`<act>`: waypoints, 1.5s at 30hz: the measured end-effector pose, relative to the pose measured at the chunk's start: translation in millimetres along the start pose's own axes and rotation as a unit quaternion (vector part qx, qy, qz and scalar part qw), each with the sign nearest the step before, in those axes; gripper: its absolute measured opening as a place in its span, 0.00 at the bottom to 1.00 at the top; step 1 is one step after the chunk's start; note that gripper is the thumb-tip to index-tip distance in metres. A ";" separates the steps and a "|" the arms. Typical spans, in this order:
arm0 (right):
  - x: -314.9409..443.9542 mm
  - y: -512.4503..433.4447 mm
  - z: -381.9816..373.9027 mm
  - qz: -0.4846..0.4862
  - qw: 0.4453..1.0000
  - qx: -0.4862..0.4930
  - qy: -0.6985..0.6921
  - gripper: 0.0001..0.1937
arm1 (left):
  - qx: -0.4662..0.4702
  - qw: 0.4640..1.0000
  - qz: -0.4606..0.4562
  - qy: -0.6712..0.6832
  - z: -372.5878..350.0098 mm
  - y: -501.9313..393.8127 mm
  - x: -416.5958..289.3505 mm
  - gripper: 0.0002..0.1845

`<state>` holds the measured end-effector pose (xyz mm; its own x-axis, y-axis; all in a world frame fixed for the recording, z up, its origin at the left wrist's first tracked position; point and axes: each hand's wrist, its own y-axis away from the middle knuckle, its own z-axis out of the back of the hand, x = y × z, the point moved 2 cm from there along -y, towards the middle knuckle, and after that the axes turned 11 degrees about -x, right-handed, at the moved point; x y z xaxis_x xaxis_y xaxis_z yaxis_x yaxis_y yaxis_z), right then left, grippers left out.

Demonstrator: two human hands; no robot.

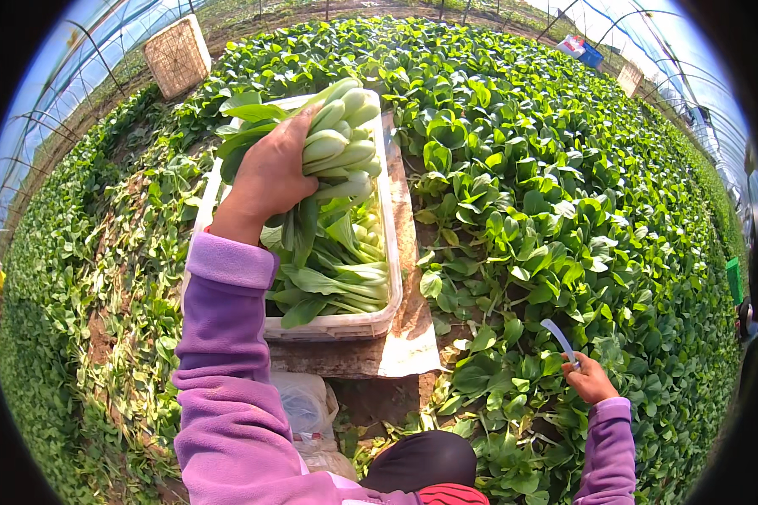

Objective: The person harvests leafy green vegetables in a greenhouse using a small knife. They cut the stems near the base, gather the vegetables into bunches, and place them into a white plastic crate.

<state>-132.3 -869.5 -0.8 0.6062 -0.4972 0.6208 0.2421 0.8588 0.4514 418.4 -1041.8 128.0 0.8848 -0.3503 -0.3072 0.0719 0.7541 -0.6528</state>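
Observation:
My left hand (275,167) grips a bunch of bok choy (338,142) above a white plastic crate (388,252), its pale stem ends pointing right and its leaves left. More bok choy (354,284) lies in the crate, stems towards the right wall. At the lower right, my right hand (587,377) is closed around the handle of a curved knife (561,339), the blade pointing up and left over the leafy plants. The far part of the crate is partly hidden by the held bunch.
Growing bok choy (518,189) spreads right and ahead. Brown sheeting (417,334) lies under the crate, with plastic bags (306,404) nearer me. Trampled leaves (126,252) cover the ground at left. A wicker-like crate (177,57) stands at the far left; a blue container (590,55) is far right.

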 end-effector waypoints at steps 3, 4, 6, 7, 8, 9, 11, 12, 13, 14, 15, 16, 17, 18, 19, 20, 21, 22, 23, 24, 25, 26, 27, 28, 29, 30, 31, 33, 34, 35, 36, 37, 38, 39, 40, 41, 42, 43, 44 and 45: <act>3.8 -20.1 -24.1 0.022 0.999 0.015 0.023 0.23 | 0.220 0.974 0.021 -0.045 -95.6 29.9 63.8 0.38; 7.8 -24.7 -32.6 0.019 0.999 0.030 0.039 0.23 | 0.303 0.949 0.063 -0.060 -115.6 46.0 78.0 0.35; 4.4 -31.6 -40.9 0.031 0.995 0.030 0.086 0.23 | 0.330 0.939 0.081 -0.046 -124.7 55.3 89.4 0.33; -0.8 -32.4 -37.5 0.021 0.994 0.027 0.099 0.23 | 0.311 0.946 0.084 -0.015 -126.3 52.4 88.7 0.33; -5.6 -33.4 -34.3 0.011 0.993 0.024 0.112 0.22 | 0.311 0.945 0.090 0.037 -127.9 44.8 88.5 0.35; -10.4 -34.1 -32.4 0.002 0.992 0.025 0.123 0.22 | 0.294 0.951 0.073 0.068 -129.7 41.2 88.1 0.38; -22.1 -36.9 -28.4 -0.003 0.991 0.010 0.130 0.23 | 0.336 0.927 0.083 0.143 -131.9 26.7 69.6 0.35; -25.1 -39.8 -32.9 -0.004 0.992 0.015 0.126 0.23 | 0.385 0.913 0.100 0.092 -140.1 29.7 70.7 0.33; -25.8 -41.7 -35.6 -0.004 0.992 0.018 0.123 0.24 | 0.431 0.894 0.115 0.042 -150.3 34.2 72.5 0.30; -23.8 -43.1 -35.9 -0.005 0.990 0.024 0.138 0.24 | 0.475 0.870 0.130 -0.007 -158.3 38.4 73.4 0.28; -9.9 -46.4 -47.5 -0.002 0.989 0.041 0.144 0.25 | 0.470 0.874 0.118 -0.026 -150.5 44.8 72.8 0.26; 4.1 -47.8 -50.2 -0.003 0.986 0.044 0.158 0.25 | 0.464 0.877 0.122 -0.016 -153.3 49.2 74.5 0.26; 16.2 -50.6 -54.8 0.015 0.986 0.048 0.157 0.25 | 0.457 0.880 0.126 -0.006 -155.6 52.6 76.8 0.27; 29.8 -53.3 -58.5 0.032 0.986 0.049 0.159 0.25 | 0.463 0.878 0.119 -0.026 -157.2 52.9 70.6 0.28; 45.0 -57.0 -62.8 0.050 0.985 0.050 0.160 0.25 | 0.468 0.876 0.110 -0.047 -157.4 47.8 58.9 0.28; 65.0 -60.8 -70.3 0.102 0.981 0.058 0.157 0.24 | 0.472 0.873 0.101 -0.067 -157.9 45.7 51.6 0.29; 89.3 -67.4 -85.5 0.159 0.974 0.071 0.146 0.24 | 0.436 0.895 0.079 -0.061 -152.2 47.3 51.3 0.31; 120.7 -69.8 -99.7 0.209 0.967 0.074 0.129 0.23 | 0.400 0.913 0.057 -0.047 -149.9 54.6 52.6 0.34; 156.0 -72.8 -114.9 0.260 0.956 0.079 0.110 0.22 | 0.364 0.930 0.036 -0.038 -145.4 57.9 55.7 0.37; 185.7 -76.7 -124.3 0.272 0.954 0.073 0.100 0.22 | 0.416 0.906 0.053 -0.059 -137.4 51.3 46.8 0.45; 212.8 -82.4 -137.3 0.285 0.952 0.068 0.085 0.21 | 0.399 0.913 0.039 -0.072 -131.4 54.1 46.0 0.45; 239.9 -89.0 -150.8 0.329 0.942 0.054 0.049 0.21 | 0.379 0.921 0.024 -0.084 -125.0 57.7 44.6 0.45; 264.1 -98.2 -159.3 0.395 0.917 0.021 0.043 0.21 | 0.353 0.932 0.007 -0.086 -126.0 56.6 41.5 0.45; 284.5 -110.5 -175.2 0.459 0.888 -0.007 0.031 0.20 | 0.382 0.921 0.025 -0.067 -128.7 57.1 43.4 0.46; 303.6 -122.7 -191.2 0.543 0.837 -0.046 0.040 0.20 | 0.364 0.929 0.015 -0.062 -131.1 58.1 45.0 0.46; 323.5 -129.8 -206.6 0.549 0.834 -0.038 0.038 0.20 | 0.346 0.936 0.006 -0.058 -131.5 61.5 47.4 0.46; 339.7 -135.1 -221.1 0.554 0.831 -0.029 0.038 0.21 | 0.327 0.943 -0.003 -0.053 -132.5 64.2 49.8 0.46; 351.4 -146.8 -246.6 0.508 0.861 -0.039 0.011 0.20 | 0.323 0.945 -0.008 -0.056 -142.3 66.4 47.6 0.48; 354.2 -146.6 -252.2 0.469 0.882 0.014 -0.025 0.20 | 0.326 0.943 -0.009 -0.064 -146.0 66.1 48.2 0.49; 352.7 -146.1 -255.7 0.461 0.887 0.024 -0.026 0.20 | 0.329 0.942 -0.011 -0.070 -148.9 66.8 49.9 0.50; 352.7 -142.1 -256.9 0.451 0.891 0.034 -0.027 0.20 | 0.328 0.940 -0.002 -0.097 -153.3 71.1 54.2 0.51; 351.8 -137.4 -256.5 0.440 0.896 0.042 -0.029 0.21 | 0.317 0.942 -0.001 -0.107 -154.7 75.1 57.3 0.51; 347.7 -133.0 -250.3 0.381 0.919 0.089 -0.054 0.20 | 0.316 0.939 -0.028 -0.134 -155.7 76.6 60.6 0.52; 342.6 -129.6 -245.8 0.369 0.918 0.101 -0.104 0.20 | 0.312 0.935 -0.059 -0.161 -153.5 73.5 60.8 0.52; 332.9 -124.5 -235.1 0.328 0.929 0.118 -0.126 0.21 | 0.313 0.932 -0.063 -0.172 -154.2 76.6 64.5 0.53; 322.1 -116.2 -221.3 0.287 0.937 0.132 -0.151 0.21 | 0.315 0.933 -0.056 -0.164 -152.7 74.8 66.7 0.53; 301.7 -106.6 -199.1 0.274 0.941 0.122 -0.156 0.22 | 0.289 0.942 -0.063 -0.161 -154.3 71.7 66.1 0.53; 278.5 -98.8 -178.7 0.258 0.945 0.114 -0.164 0.24 | 0.267 0.948 -0.071 -0.157 -157.2 71.6 65.5 0.53; 255.5 -92.1 -158.9 0.244 0.948 0.106 -0.173 0.25 | 0.273 0.941 -0.067 -0.188 -158.7 71.6 64.3 0.53; 228.4 -78.0 -133.7 0.214 0.958 0.096 -0.165 0.25 | 0.277 0.933 -0.069 -0.218 -160.6 69.4 62.6 0.53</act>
<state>88.5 -1033.6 20.1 0.3384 -0.1432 0.9301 -0.1388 0.9699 0.1998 404.9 -1100.6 -47.8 0.9442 -0.2968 0.1428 0.3188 0.9324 -0.1702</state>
